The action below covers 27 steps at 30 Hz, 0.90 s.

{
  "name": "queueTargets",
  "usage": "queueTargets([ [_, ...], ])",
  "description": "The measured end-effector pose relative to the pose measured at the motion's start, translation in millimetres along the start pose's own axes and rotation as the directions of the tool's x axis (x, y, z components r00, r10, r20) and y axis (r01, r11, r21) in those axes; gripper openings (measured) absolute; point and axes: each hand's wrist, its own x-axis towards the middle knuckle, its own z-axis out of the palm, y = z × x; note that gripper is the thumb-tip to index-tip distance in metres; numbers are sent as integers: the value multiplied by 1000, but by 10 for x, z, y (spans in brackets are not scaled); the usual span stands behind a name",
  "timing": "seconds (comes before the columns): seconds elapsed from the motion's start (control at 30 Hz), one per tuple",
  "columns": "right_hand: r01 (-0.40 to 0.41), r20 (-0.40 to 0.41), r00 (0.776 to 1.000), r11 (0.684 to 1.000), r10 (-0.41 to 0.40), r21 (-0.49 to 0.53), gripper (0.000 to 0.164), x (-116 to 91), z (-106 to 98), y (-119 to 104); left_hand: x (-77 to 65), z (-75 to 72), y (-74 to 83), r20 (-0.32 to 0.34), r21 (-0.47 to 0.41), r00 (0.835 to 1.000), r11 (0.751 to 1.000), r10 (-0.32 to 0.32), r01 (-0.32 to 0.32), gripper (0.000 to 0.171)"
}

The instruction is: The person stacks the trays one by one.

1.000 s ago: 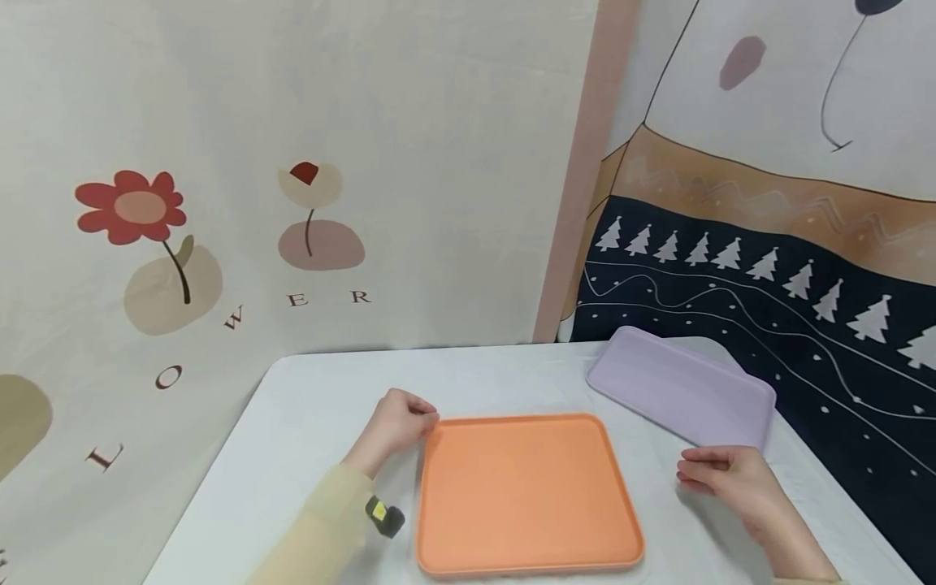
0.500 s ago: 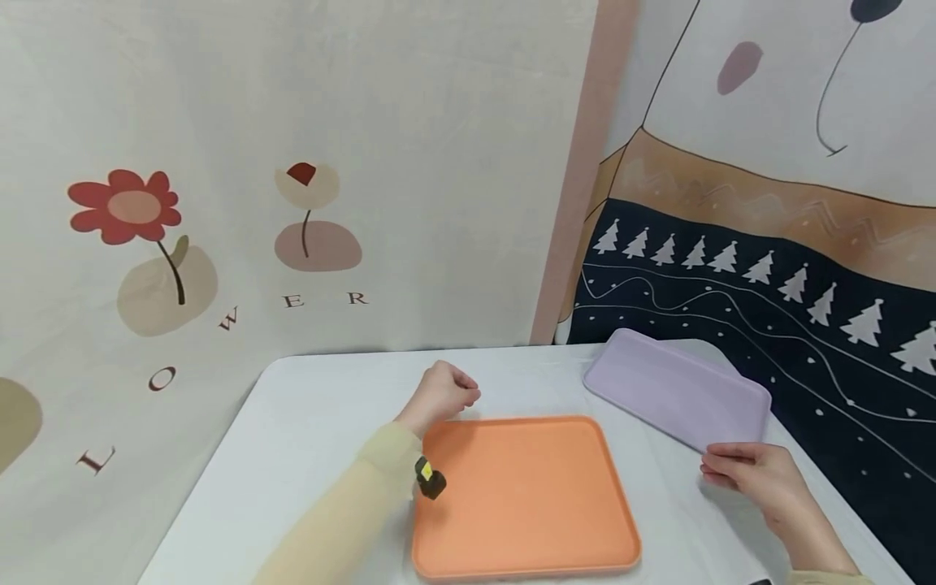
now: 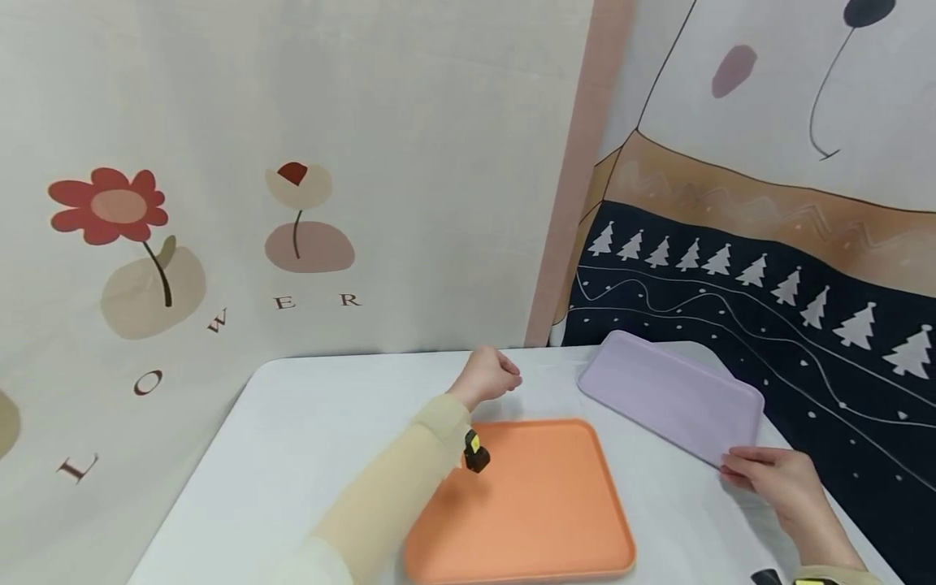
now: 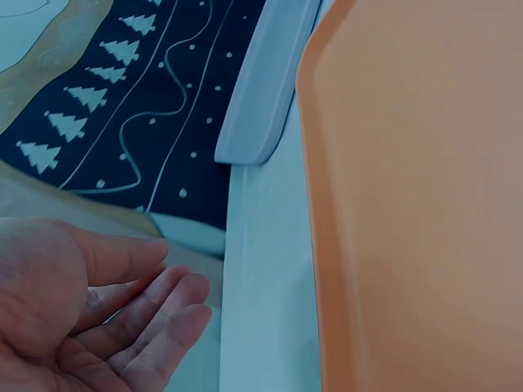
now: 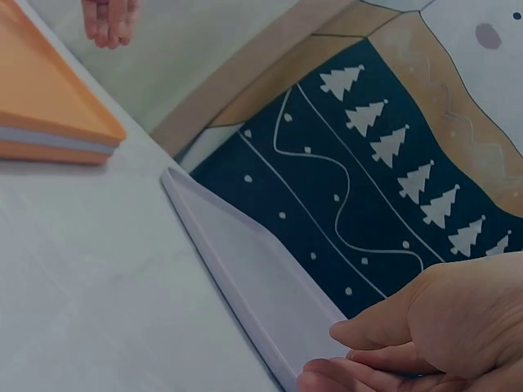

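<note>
A lilac rectangular tray (image 3: 673, 394) lies slantwise at the table's back right, one side at the table edge. My right hand (image 3: 777, 479) is at its near corner, fingertips right by the rim; in the right wrist view the thumb (image 5: 372, 325) overlaps the tray's end. An orange tray (image 3: 541, 504) lies in front of me; the right wrist view shows it stacked, with a pale layer (image 5: 57, 140) between orange ones. Beyond its far rim, my left hand (image 3: 488, 375) is in the air with loosely bent fingers and nothing in them. My left sleeve covers the orange tray's left part.
The white table (image 3: 292, 439) has a rounded back left corner and meets a pale printed cloth (image 3: 439, 203) behind. A dark cloth with white trees (image 3: 731, 325) borders the table's right side. A small black camera (image 3: 477, 452) is on my left wrist.
My left hand has moved right and away from me, from the orange tray's far left corner to beyond its far rim. My right hand has shifted right to the lilac tray's near corner.
</note>
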Motion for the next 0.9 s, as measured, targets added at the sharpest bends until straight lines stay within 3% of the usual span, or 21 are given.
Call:
queueTargets([
  [0.13,-46,-68,997,999,45,-22,45,44,-62,82,147,189,112,24,1,1000,1000,-15,15,6],
  [0.33,-54,-142,989,997,47,-50,45,111,-148,149,395,471,233,16,23,1000,1000,-9,9,4],
  [0.67,-80,-198,978,995,65,-66,44,185,-208,223,666,753,394,-30,58,999,998,24,-23,8],
  [0.9,-105,-174,980,994,100,-21,46,226,-212,342,775,975,466,-27,155,999,987,34,-30,6],
])
